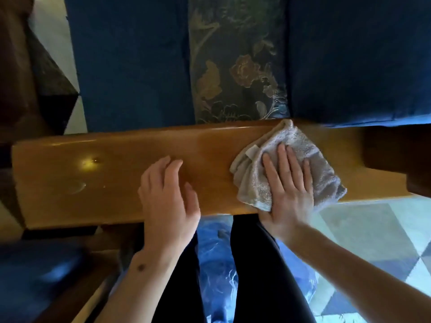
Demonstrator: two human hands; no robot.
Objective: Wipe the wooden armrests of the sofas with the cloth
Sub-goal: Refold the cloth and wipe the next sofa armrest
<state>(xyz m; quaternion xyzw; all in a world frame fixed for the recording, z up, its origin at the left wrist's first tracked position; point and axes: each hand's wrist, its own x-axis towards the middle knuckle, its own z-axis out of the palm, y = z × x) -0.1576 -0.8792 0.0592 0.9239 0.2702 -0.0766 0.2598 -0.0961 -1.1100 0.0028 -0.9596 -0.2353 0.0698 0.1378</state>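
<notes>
Two hands on a wooden armrest, one with a cloth

The right hand (pixel 288 190) lies flat, fingers (pixel 283 159) straight, on a grey cloth (pixel 300 145) at the right part of the armrest (pixel 105 173). The left hand (pixel 166 194) rests on the bare wood beside it, fingers relaxed, apart from the cloth. Behind the armrest are blue cushions (pixel 130 66) and a flowered cushion (pixel 238 66). Below are dark trouser legs (pixel 263 276) and a patterned rug (pixel 373 229).

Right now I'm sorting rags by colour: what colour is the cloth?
Pale grey terry cloth, seen in the head view, under the right hand.
</notes>
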